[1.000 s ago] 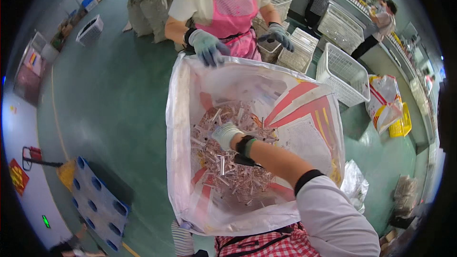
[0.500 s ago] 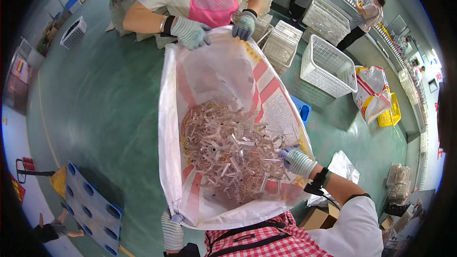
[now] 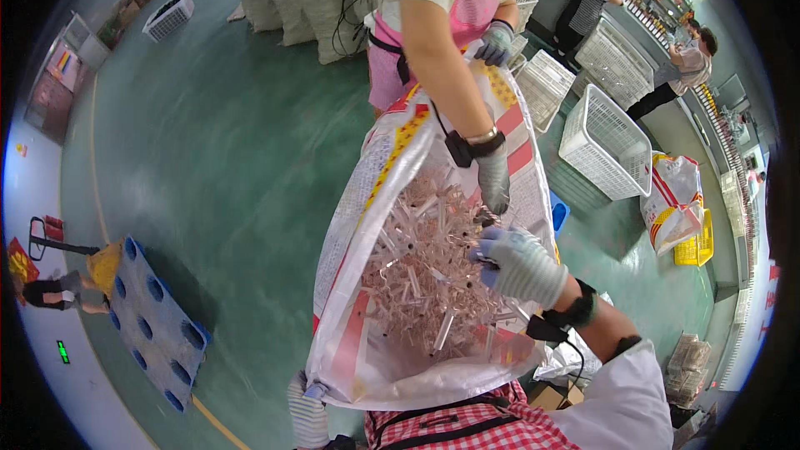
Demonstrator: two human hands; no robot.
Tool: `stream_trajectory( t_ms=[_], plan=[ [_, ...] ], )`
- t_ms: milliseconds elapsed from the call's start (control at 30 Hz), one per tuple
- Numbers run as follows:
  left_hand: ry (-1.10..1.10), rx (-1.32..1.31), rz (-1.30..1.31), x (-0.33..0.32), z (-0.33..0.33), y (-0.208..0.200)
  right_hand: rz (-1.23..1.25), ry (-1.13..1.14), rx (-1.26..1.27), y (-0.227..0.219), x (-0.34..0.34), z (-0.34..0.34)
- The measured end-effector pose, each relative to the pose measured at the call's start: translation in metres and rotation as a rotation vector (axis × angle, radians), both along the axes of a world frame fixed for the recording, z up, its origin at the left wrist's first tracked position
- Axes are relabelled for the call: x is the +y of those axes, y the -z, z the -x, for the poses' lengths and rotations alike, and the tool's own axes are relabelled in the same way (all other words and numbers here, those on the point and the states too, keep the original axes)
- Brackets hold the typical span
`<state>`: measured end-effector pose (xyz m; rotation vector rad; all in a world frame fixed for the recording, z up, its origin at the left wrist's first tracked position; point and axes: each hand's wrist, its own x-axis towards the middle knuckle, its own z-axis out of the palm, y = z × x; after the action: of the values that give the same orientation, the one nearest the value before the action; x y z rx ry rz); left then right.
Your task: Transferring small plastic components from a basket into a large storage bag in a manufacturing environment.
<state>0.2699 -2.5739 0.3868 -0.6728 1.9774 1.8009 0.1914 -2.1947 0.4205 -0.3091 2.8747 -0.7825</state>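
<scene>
Checked apron [image 3: 475,432]: red and white, on the wearer's front, just right of the left hand.
Left hand [image 3: 308,414]: striped glove, fingers closed on the near left corner of the sack's rim.
Open sack [image 3: 400,389]: white with red and yellow print, spreading from the left hand out beyond the right one.
Right hand [image 3: 523,267]: gloved, dark band at the wrist, fingers curled over the heap; I can't tell whether they grip a piece.
Clear tube-like pieces [image 3: 417,267]: heaped inside the sack, mostly left of the right hand.
Co-worker's reaching hand [image 3: 494,183]: gloved, down in the sack just beyond the right hand; its grip I can't make out.
Co-worker's other hand [image 3: 497,42]: closed on the far rim.
Blue pallet [image 3: 158,325]: on the floor, well left of both hands.
White crate [image 3: 593,162]: beyond the right hand, to its right.
Bulging sacks [image 3: 300,4]: standing far past both hands, leftward.
</scene>
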Motion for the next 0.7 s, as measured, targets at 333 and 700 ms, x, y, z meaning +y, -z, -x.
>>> stream_trajectory(
  t_ms=[333, 700],
  plan=[
    [0.071, 0.063, 0.015, -0.001, 0.025, 0.012, 0.017, -0.310, 0.044, 0.040, -0.039, 0.023],
    [0.237, 0.089, 0.267, 0.034, 0.053, 0.002, 0.608, 0.951, -0.366, 0.220, 0.025, 0.052]
  ],
)
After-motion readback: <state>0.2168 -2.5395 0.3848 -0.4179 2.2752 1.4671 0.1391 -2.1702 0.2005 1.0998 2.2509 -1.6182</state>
